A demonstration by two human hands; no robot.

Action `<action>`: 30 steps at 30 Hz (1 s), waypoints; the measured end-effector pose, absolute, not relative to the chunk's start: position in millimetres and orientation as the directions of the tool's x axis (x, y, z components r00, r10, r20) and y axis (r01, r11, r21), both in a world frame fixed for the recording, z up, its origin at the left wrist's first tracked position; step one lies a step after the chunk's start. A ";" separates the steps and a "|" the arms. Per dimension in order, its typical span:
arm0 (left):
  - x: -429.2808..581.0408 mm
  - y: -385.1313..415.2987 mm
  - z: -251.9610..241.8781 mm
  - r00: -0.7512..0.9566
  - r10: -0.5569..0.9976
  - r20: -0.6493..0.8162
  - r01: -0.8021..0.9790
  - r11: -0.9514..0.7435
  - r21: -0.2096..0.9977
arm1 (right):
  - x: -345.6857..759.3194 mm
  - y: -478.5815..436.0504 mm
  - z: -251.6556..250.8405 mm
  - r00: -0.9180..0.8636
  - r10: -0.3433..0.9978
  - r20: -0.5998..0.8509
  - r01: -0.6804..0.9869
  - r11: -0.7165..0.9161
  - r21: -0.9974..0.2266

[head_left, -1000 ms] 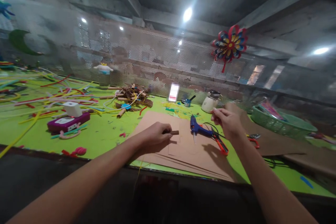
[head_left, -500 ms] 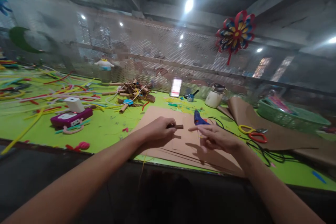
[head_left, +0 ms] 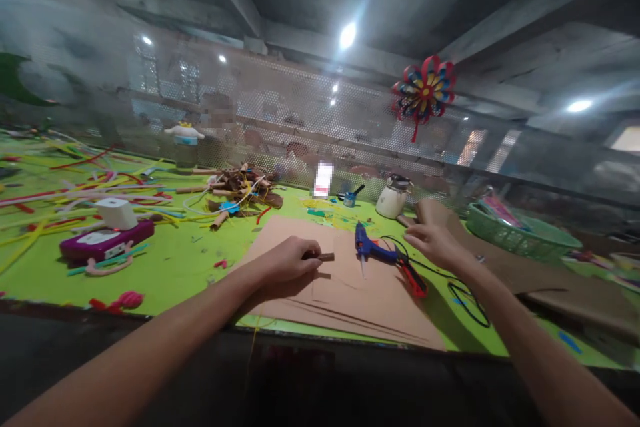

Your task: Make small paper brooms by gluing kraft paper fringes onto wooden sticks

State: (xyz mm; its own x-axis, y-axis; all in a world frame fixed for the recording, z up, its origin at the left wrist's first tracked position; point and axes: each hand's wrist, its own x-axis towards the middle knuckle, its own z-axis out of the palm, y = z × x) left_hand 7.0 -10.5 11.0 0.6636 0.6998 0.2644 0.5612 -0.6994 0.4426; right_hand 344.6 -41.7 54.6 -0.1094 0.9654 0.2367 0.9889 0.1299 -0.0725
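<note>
Half a second ago our right hand (head_left: 434, 245) was spread palm down over the cardboard sheets (head_left: 360, 297), close to the left hand (head_left: 286, 264) and in front of the blue glue gun (head_left: 373, 250). Now it has swung out toward the right side of the desk (head_left: 190, 260) and hovers past the rear of the gun, above the black cord (head_left: 467, 297) and just short of the rolled brown paper (head_left: 440, 212). As we judge it, the two hands are no longer working on the piece together: the left one carries it alone, and the glue gun lies uncovered and untouched on the cardboard, nozzle toward the near edge, with the red-handled cutter (head_left: 414, 278) just beside it. The left hand has hardly shifted. Its fingers (head_left: 306, 255) are closed in a pinch on a short brown stick (head_left: 326, 256), which pokes out to the right, low over the cardboard near the middle of the desk's near edge. The right fingers (head_left: 413, 235) are drawn loosely together and point left. We see nothing plainly in them, and we cannot tell whether they are pinching the cord or are empty. Toward the far edge sits a heap of brown rolls (head_left: 243, 188), and a green basket (head_left: 520, 238) stands at the right.
</note>
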 end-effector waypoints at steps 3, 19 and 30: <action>7.2 -12.8 13.1 0.652 0.715 0.254 0.572 -0.683 0.455 | 311.5 -9.8 32.7 -0.134 0.954 0.269 0.988 0.149 -0.035; 6.1 -9.0 2.1 0.632 0.725 0.274 0.600 -0.682 0.419 | 311.9 8.7 -2.6 0.026 0.907 0.421 0.845 0.205 -0.494; 4.8 -9.4 2.7 0.627 0.730 0.271 0.592 -0.673 0.443 | 312.6 -14.8 22.7 0.053 0.909 0.414 0.000 0.415 -0.910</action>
State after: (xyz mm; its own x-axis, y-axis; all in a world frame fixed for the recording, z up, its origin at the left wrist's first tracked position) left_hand 4.8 -9.4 2.7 0.6272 0.7301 0.2714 0.5922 -0.6733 0.4426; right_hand 312.6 -14.8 22.7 0.0527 0.9087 0.4141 0.0001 0.4147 -0.9100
